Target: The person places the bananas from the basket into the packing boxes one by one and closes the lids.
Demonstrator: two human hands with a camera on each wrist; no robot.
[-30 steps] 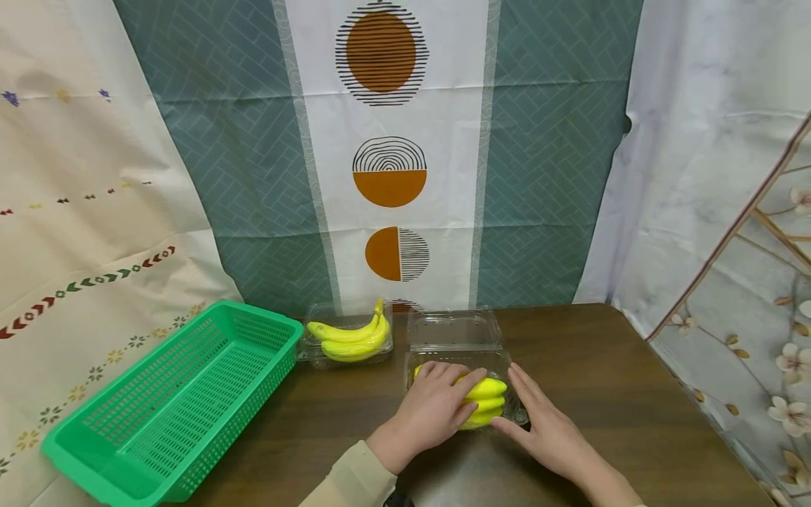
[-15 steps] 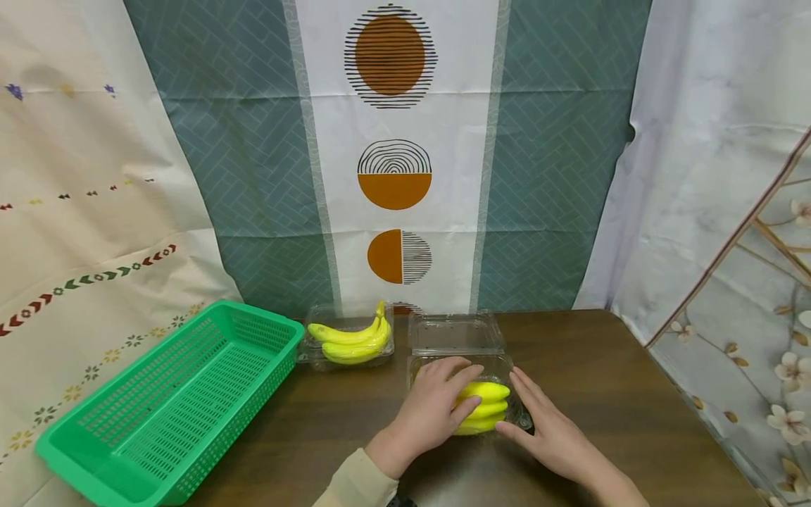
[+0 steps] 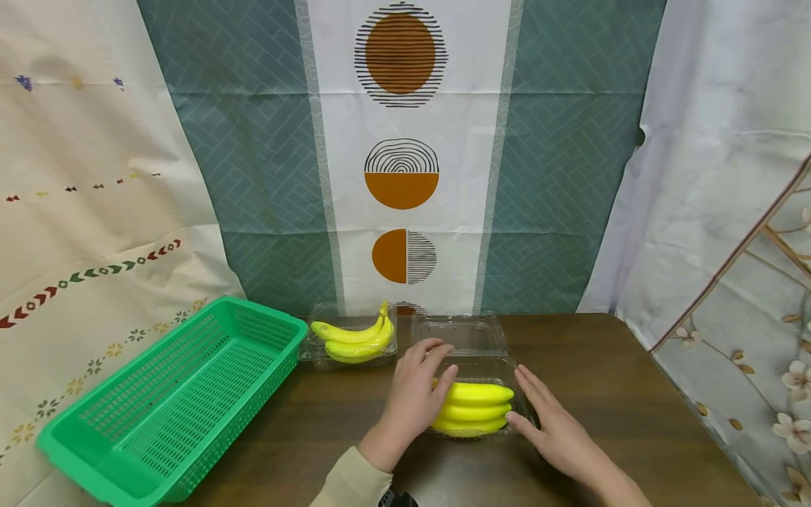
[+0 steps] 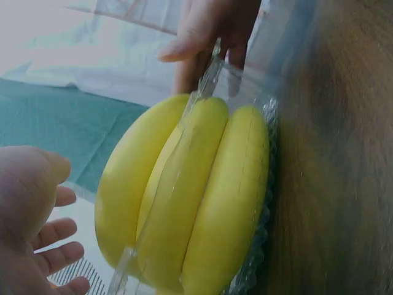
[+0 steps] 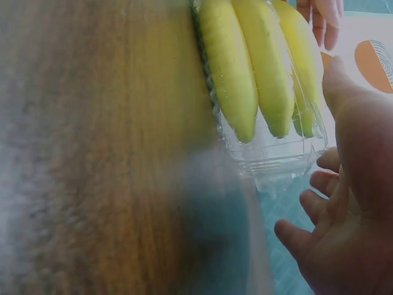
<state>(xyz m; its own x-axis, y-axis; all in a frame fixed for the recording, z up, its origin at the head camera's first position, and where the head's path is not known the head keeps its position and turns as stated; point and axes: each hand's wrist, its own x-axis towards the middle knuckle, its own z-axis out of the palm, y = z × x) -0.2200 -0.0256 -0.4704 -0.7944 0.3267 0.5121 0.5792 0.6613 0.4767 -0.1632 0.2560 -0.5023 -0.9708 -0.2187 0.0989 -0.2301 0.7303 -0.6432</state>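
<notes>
A bunch of yellow bananas [image 3: 475,410] lies in a clear plastic clamshell container [image 3: 469,366], whose lid [image 3: 459,333] is folded back toward the curtain. My left hand [image 3: 412,394] hovers over the bunch's left end with relaxed fingers. A gap shows between that hand and the bananas [image 4: 184,196] in the left wrist view. At the container's right side is my right hand [image 3: 557,431], fingers extended and thumb apart. In the right wrist view the right hand [image 5: 356,203] is beside the container's end wall [image 5: 270,153]; whether it touches is hard to tell.
Behind and to the left, a second clear container [image 3: 317,355] has another bunch of bananas [image 3: 357,339] in it. A green perforated plastic basket [image 3: 237,415] stands at the left of the brown wooden table [image 3: 608,394]. Patterned curtains [image 3: 272,176] hang around the table.
My left hand has lifted off the bananas and drawn back to the left, uncovering more of the bunch. The right hand has stayed by the container's right side. The head view has shifted slightly.
</notes>
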